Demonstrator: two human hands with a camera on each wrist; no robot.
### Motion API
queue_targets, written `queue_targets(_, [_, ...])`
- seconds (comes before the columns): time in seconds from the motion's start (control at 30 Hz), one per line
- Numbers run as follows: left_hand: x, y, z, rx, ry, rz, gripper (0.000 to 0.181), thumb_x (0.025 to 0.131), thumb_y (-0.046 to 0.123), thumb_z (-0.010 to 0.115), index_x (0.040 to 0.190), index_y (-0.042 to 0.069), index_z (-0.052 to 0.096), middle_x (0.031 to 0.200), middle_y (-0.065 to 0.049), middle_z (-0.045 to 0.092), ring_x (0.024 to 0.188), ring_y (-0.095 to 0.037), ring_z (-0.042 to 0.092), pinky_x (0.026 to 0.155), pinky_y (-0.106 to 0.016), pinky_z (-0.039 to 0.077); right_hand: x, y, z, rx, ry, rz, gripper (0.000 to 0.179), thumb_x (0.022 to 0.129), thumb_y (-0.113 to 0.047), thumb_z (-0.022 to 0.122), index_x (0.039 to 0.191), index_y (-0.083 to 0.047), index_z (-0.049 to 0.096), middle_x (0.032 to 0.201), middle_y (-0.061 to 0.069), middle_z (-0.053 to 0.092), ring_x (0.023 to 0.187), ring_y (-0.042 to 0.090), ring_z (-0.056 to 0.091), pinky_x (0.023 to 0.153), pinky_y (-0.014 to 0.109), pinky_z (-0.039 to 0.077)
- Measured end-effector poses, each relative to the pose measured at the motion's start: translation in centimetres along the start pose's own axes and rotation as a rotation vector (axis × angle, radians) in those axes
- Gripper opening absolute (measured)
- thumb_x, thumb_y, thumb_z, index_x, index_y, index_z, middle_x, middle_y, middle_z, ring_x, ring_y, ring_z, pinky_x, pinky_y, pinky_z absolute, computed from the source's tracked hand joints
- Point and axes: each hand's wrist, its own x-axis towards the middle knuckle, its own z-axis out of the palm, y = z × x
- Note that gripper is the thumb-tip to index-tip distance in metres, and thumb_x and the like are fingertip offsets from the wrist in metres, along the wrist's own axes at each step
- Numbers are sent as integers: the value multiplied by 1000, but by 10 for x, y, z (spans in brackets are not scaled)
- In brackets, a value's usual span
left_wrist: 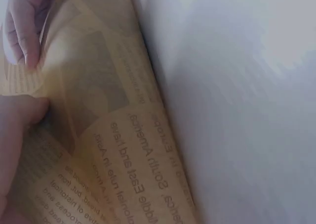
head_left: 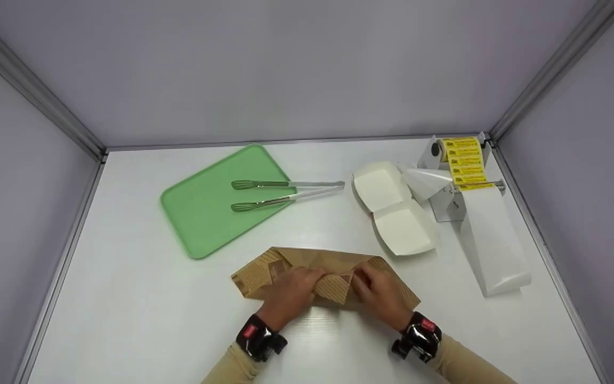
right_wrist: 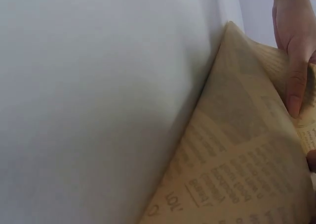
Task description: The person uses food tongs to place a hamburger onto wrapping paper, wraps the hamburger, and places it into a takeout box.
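Note:
A sheet of brown newsprint-patterned wrapping paper point(head_left: 328, 258) lies folded over on the table in front of me, its two pointed ends sticking out left and right. My left hand point(head_left: 292, 292) grips the middle of the fold, the thumb point(right_wrist: 296, 93) lying along the paper. Close beside it, my right hand point(head_left: 382, 298) pinches the paper near a turned-down corner point(head_left: 333, 288). Mirrored print shows through the paper's near face point(left_wrist: 133, 159) in the left wrist view. Whatever may lie inside the fold is hidden.
Beyond the paper stands a green tray point(head_left: 208, 213), with tongs point(head_left: 285, 200) laid over its right edge. An open white clamshell box point(head_left: 403, 226) sits to the right. Farther right, a label dispenser point(head_left: 448, 208) holds yellow labels point(head_left: 464, 160), its white backing strip point(head_left: 493, 240) trailing forward.

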Motion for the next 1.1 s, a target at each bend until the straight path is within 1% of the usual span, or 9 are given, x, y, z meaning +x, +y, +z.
queue_targets(0.17, [7,-1,1,29,-8,-12,38,85,2,71,122,12,65,105,-6,76,89,-23,73,75,-37,61,0,-1,-2,-24,94,-17,18,92,-9,73,102,-10,58,90,-3,61,82,5,55,68,22,47])
queue_targets(0.23, [10,-3,1,27,-11,-6,35,87,2,70,121,10,65,103,-6,76,88,-23,73,75,-36,61,-3,-2,-3,-59,166,-115,22,89,-7,73,102,-8,55,94,0,59,87,9,55,73,25,48])
queue_targets(0.33, [14,-5,-1,9,-18,9,29,89,2,67,117,11,64,101,-5,76,84,-21,73,73,-34,61,-10,-3,-3,-151,248,-340,23,79,-3,74,97,-6,58,95,3,60,91,17,57,80,32,50])
queue_targets(0.43, [16,-8,-2,-15,-26,21,26,90,0,64,113,12,64,98,-4,76,82,-19,72,71,-31,60,-21,-6,0,-289,198,-539,23,73,-8,74,93,-9,63,96,1,62,90,18,58,82,35,51])
queue_targets(0.53, [19,-11,-3,-37,-25,36,23,92,-1,62,111,11,65,97,-4,76,83,-18,72,71,-30,60,-30,-8,6,-410,66,-642,23,76,-17,76,97,-13,68,101,-2,65,95,15,61,87,34,52])
queue_targets(0.63, [23,-14,-2,-23,-11,56,16,95,3,63,108,10,68,98,-4,75,83,-17,72,69,-29,60,-34,-7,12,-468,-23,-659,32,78,-22,77,107,-11,71,118,3,68,113,20,64,98,37,52])
queue_targets(0.77, [30,-14,-3,18,-6,68,10,98,12,65,106,11,70,96,-1,73,77,-15,71,64,-26,58,-33,-7,16,-526,-67,-651,48,78,-26,78,121,-5,69,137,13,63,132,28,58,109,45,48])
queue_targets(0.97, [38,-15,-4,-33,-45,36,14,98,11,63,109,9,71,101,-2,71,83,-15,72,72,-25,60,-28,-10,19,-589,-93,-645,57,82,-33,78,129,-4,66,142,16,60,134,29,56,110,46,48])
queue_targets(1.1, [41,-19,-3,-105,-21,22,13,95,8,66,107,8,71,101,-3,71,87,-17,72,78,-26,61,-26,-11,21,-618,-91,-641,59,83,-35,77,132,-5,65,141,15,61,131,28,59,107,44,51])
